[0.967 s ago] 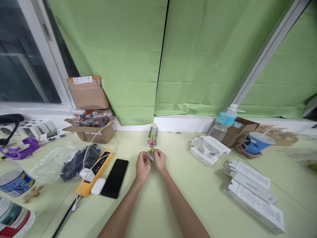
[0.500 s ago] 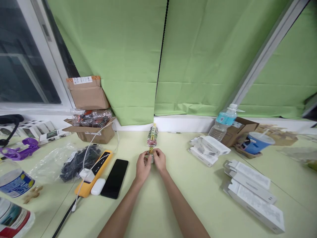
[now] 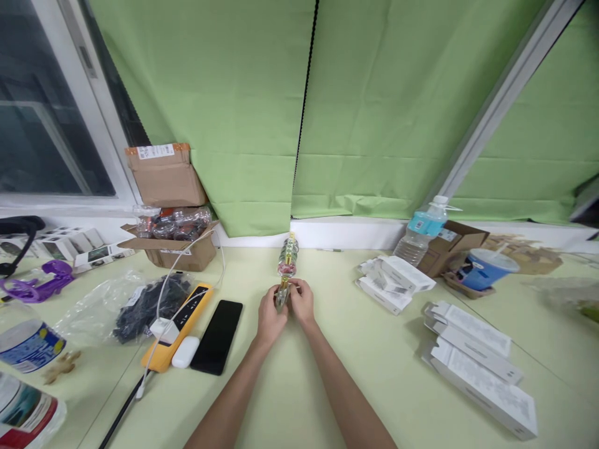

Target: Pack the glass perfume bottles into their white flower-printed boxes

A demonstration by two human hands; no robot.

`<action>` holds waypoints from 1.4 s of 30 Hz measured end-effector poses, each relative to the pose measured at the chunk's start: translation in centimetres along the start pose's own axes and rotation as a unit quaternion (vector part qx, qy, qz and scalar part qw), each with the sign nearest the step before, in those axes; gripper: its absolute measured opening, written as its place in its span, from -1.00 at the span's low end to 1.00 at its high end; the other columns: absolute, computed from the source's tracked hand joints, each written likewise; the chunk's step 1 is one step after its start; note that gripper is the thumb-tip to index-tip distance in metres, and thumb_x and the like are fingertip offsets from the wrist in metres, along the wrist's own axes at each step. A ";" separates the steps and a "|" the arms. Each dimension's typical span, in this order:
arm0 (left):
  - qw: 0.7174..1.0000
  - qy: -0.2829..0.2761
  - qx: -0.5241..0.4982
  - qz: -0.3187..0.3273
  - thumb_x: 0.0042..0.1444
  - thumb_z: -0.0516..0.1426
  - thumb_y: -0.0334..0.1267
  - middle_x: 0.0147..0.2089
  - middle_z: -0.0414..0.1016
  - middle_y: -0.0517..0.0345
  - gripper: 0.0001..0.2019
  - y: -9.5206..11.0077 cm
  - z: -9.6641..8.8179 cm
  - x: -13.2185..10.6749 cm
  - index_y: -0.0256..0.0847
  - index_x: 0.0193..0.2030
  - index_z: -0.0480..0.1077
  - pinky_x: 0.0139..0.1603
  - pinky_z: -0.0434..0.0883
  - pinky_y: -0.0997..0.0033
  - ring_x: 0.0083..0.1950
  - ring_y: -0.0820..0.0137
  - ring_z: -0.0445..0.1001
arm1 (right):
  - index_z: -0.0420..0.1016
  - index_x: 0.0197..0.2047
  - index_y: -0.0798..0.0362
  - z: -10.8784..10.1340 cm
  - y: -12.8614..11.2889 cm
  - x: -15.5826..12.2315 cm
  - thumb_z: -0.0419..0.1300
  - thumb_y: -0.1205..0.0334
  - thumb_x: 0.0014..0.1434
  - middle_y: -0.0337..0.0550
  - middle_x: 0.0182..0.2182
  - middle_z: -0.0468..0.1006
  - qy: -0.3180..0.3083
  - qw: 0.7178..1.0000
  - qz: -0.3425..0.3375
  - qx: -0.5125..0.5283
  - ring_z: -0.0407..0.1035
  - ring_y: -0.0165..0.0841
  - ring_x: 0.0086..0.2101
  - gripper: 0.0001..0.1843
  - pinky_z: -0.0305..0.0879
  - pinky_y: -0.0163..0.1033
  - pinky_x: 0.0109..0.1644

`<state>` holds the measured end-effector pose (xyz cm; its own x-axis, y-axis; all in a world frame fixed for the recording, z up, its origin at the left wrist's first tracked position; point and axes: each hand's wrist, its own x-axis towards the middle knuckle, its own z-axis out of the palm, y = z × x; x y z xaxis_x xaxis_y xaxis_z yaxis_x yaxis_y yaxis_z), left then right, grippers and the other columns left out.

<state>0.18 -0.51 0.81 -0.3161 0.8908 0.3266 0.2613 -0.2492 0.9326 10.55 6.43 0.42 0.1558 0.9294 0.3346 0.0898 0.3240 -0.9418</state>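
Silvery with a gold top, a small object point(image 3: 281, 299) is pinched between left hand point(image 3: 271, 317) and right hand point(image 3: 302, 303). It is mid-counter point(image 3: 337, 362), just nearer than a shiny multicoloured bundle point(image 3: 287, 257).

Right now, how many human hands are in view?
2: the left hand and the right hand, on either side of a small silvery object; no others show.

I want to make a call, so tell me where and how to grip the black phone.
Grip the black phone across the long edges of its far half, probably best from above and the right. It lies flat, so its edges offer the hold; the white case sits close by the near part of its left edge, with the yellow power strip on that side too.
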 end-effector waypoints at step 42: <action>0.998 -0.025 -0.056 0.023 -0.02 0.04 -0.58 0.27 0.38 0.01 -0.36 -2.1 0.0 0.9 -0.12 0.24 0.30 0.35 0.27 0.08 0.30 0.15 0.34 | 0.43 -0.50 0.07 0.1 -1.0 -0.6 0.02 -0.19 0.25 -0.21 -0.56 0.44 -0.029 0.996 -0.015 -0.080 0.23 -0.36 -0.50 -0.46 0.15 -0.30 -0.40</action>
<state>-0.66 0.82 -0.80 -0.2599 0.8948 0.3631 0.1691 -0.3280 0.9294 10.27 5.54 1.10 0.0946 0.9295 0.3564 0.2500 0.3244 -0.9123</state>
